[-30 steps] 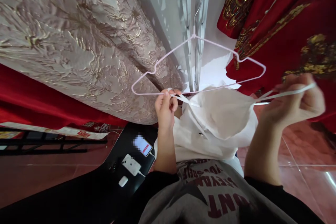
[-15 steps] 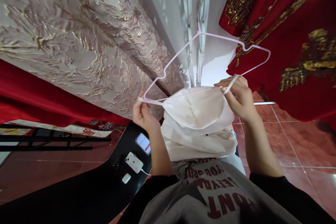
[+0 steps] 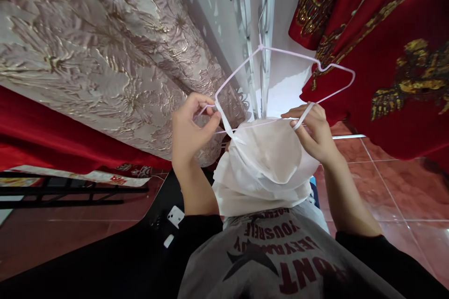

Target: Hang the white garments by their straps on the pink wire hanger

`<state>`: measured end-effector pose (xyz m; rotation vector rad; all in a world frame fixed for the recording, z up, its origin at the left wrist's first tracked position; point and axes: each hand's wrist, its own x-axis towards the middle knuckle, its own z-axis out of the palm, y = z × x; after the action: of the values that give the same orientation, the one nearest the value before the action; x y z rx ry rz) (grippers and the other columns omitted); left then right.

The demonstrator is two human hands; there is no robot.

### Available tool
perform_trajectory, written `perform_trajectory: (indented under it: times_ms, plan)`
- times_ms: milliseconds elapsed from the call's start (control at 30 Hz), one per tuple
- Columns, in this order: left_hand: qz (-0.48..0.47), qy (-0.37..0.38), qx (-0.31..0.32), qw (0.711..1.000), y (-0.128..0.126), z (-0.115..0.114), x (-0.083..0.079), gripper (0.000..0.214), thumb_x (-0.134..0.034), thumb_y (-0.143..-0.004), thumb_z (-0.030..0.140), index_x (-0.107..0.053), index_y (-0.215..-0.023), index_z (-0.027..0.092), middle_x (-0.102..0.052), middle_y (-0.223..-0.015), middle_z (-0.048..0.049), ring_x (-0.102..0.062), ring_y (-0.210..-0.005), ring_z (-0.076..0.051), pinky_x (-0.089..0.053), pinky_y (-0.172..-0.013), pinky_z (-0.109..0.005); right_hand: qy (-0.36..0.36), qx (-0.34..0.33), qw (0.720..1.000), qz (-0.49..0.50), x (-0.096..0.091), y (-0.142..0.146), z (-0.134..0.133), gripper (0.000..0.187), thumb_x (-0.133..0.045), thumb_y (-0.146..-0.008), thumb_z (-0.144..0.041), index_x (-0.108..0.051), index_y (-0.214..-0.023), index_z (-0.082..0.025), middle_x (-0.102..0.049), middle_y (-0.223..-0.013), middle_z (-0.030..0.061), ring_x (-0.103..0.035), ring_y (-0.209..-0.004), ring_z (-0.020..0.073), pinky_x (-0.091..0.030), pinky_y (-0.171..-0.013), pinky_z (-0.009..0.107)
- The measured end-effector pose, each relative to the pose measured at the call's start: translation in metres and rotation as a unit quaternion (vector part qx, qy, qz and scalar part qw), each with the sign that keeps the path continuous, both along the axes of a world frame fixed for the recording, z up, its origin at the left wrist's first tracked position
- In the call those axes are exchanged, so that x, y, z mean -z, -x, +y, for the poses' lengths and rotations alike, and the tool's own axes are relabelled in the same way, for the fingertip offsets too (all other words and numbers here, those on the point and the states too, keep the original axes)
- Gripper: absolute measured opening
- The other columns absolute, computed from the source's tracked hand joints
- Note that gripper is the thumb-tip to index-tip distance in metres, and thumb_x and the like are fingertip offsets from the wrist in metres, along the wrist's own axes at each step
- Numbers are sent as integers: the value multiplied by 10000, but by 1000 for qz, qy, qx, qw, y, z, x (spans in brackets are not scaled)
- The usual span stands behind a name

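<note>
A pale pink clothes hanger (image 3: 260,47) with a metal hook is in front of me, its lower bar crossing the top of a white strappy garment (image 3: 268,156). My left hand (image 3: 196,124) is closed at the hanger's left notch, pinching a white strap (image 3: 223,117) that runs over the notch down to the garment. With closed fingers my right hand (image 3: 312,128) grips the right part of the lower bar. The other strap (image 3: 304,116) loops across those fingers. The garment hangs bunched in folds before my shirt.
A beige-pink embossed fabric (image 3: 129,56) hangs at left, and red cloth with gold sequins (image 3: 403,70) at right. White metal stand bars (image 3: 270,4) rise behind the hanger. A black surface at lower left bears a white phone (image 3: 174,216) and a small white case (image 3: 168,241).
My left hand has moved up and inward along the hanger, bringing the left strap from the hanger's end to its notch. My right hand keeps its grip.
</note>
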<state>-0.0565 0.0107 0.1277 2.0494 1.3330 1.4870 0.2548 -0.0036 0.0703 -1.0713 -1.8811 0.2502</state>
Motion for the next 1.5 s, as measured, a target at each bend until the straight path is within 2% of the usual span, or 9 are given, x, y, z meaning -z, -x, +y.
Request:
perform_trajectory:
  times_ms: [133, 233, 400, 567, 700, 1000, 1167, 1333, 1500]
  plan:
    - [-174, 22, -38, 984, -4, 11, 27, 147, -786, -886, 329, -698, -951, 230, -653, -714, 40, -638, -662, -127, -536, -707, -296, -8, 3, 1000, -7, -2, -4, 1, 289, -528, -1061, -413, -792, -1124, -313, -809, -1097, 39, -683, -1091, 268, -427, -1060, 504]
    - [-384, 83, -28, 919, -21, 10, 67, 433, -837, -806, 606, -656, -936, 236, -667, -708, 25, -678, -664, -142, -569, -700, -294, -7, 10, 1000, -11, -5, -2, 1, 280, -540, -1057, -405, -796, -1115, -309, -812, -1097, 45, -687, -1077, 268, -445, -1043, 507]
    - [-491, 95, -8, 866, -59, 2, 104, 589, -769, -778, 777, -597, -819, 215, -717, -751, -20, -765, -799, -192, -605, -849, -354, -18, 20, 999, 42, -3, 1, -3, 226, -615, -1027, -402, -815, -1085, -314, -826, -1078, 31, -734, -1078, 272, -507, -1061, 548]
    - [-474, 43, -49, 878, -64, 6, 101, 575, -736, -826, 757, -578, -764, 207, -667, -690, 11, -737, -702, -169, -578, -833, -331, -149, 209, 913, 316, 14, -38, 13, 143, -782, -931, -318, -843, -1029, -235, -833, -1005, 93, -792, -940, 304, -628, -871, 544]
    - [-470, 46, -67, 879, -61, 10, 99, 552, -699, -861, 747, -599, -793, 208, -671, -626, 8, -698, -664, -167, -552, -777, -315, -167, 245, 876, 381, 6, -74, 37, 246, -852, -861, -402, -855, -986, -189, -835, -970, 120, -800, -888, 317, -630, -870, 548]
    - [-455, 49, -54, 888, -40, 17, 92, 535, -726, -856, 721, -596, -779, 208, -661, -606, 13, -668, -634, -156, -546, -751, -301, -51, 102, 993, 39, -76, -40, 25, 102, -795, -881, -355, -704, -872, -312, -748, -904, 65, -693, -854, 241, -590, -823, 487]
    - [-457, 88, -52, 884, -41, 14, 90, 496, -699, -907, 683, -604, -801, 207, -694, -663, 0, -701, -644, -147, -548, -748, -286, -255, 75, 961, 75, -46, 1, 15, 102, -613, -939, -298, -698, -995, -293, -733, -1098, 88, -683, -1091, 316, -541, -976, 561]
    - [-456, 84, -30, 886, -51, 7, 95, 488, -652, -936, 698, -604, -840, 222, -746, -760, -26, -771, -809, -178, -576, -839, -309, -1, -41, 996, -77, -4, 18, 22, 329, -598, -968, -359, -705, -1274, -303, -770, -1198, 75, -679, -1130, 325, -486, -1027, 562]
    - [-422, 131, 3, 897, -58, -15, 108, 419, -686, -954, 622, -702, -1081, 223, -820, -1083, -93, -776, -1035, -210, -566, -987, -361, 12, 7, 995, -97, 10, 17, 25, 269, -598, -1006, -445, -752, -1181, -310, -791, -1052, 41, -658, -996, 289, -427, -1037, 543]
